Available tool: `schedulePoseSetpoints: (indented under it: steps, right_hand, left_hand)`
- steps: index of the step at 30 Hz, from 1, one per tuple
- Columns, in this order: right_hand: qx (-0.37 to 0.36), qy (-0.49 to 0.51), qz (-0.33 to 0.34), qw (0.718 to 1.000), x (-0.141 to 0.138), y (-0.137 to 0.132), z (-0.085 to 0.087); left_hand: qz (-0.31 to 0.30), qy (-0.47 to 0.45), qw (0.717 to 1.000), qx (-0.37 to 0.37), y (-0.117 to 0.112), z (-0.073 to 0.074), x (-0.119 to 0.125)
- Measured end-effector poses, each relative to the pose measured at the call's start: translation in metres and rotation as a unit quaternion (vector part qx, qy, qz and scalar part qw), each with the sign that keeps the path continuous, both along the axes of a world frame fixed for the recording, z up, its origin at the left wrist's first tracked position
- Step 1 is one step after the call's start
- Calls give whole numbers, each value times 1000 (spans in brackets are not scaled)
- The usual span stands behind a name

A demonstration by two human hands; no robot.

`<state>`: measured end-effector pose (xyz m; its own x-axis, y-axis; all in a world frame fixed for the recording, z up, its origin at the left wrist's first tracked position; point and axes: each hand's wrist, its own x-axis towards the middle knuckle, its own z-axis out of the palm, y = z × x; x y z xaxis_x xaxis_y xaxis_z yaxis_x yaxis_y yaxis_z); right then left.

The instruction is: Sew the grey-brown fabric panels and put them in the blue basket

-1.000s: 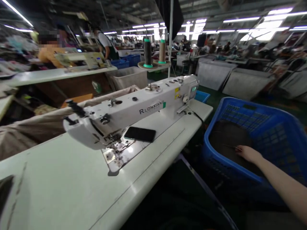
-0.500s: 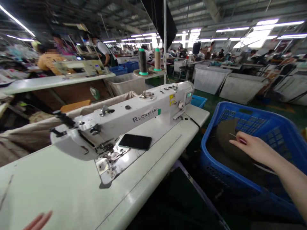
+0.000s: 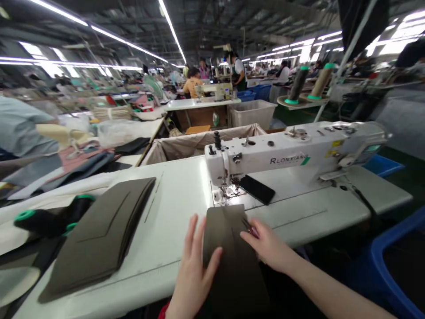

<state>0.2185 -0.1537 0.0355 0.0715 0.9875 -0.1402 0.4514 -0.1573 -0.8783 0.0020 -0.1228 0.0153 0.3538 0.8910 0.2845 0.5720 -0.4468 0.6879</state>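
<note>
A dark olive fabric panel (image 3: 229,257) lies over the table's front edge, its far end just short of the sewing machine's needle area (image 3: 230,190). My left hand (image 3: 195,266) rests along the panel's left edge, fingers stretched and spread, thumb over the cloth. My right hand (image 3: 270,243) is closed around small snips (image 3: 250,228), whose dark tips point at the panel's right side; most of the tool is hidden in my fingers. On the left of the table lies a stack of olive panels (image 3: 96,239) with lines marked on the top one.
A black phone (image 3: 257,189) lies beside the white sewing machine (image 3: 285,155). Black thread cones (image 3: 43,221) lie at the left. A blue basket (image 3: 381,252) stands at the lower right, a cloth-lined bin (image 3: 179,146) behind the table. Another person's sleeve (image 3: 23,124) shows far left.
The view has swung left. My right hand has come from the blue basket to the table, and the olive panel now lies before me. My left hand has moved onto the panel's edge.
</note>
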Motion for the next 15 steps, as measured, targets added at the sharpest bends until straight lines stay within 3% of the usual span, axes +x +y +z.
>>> schedulePoseSetpoints:
  steps: [3, 5, 10, 15]
  right_hand:
    - [71, -255, 59, 963, -13, 36, -8]
    - [110, -332, 80, 934, -8, 54, -9]
    - [160, -423, 183, 873, 18, 80, -23]
    - [195, -424, 181, 865, 25, 81, -42]
  left_hand:
    - [-117, 212, 969, 56, 9, -13, -22]
    - [-133, 272, 950, 79, 15, -17, -30]
    - [-168, 296, 937, 73, 47, -3, -33]
    - [-218, 281, 933, 47, 85, 9, -19]
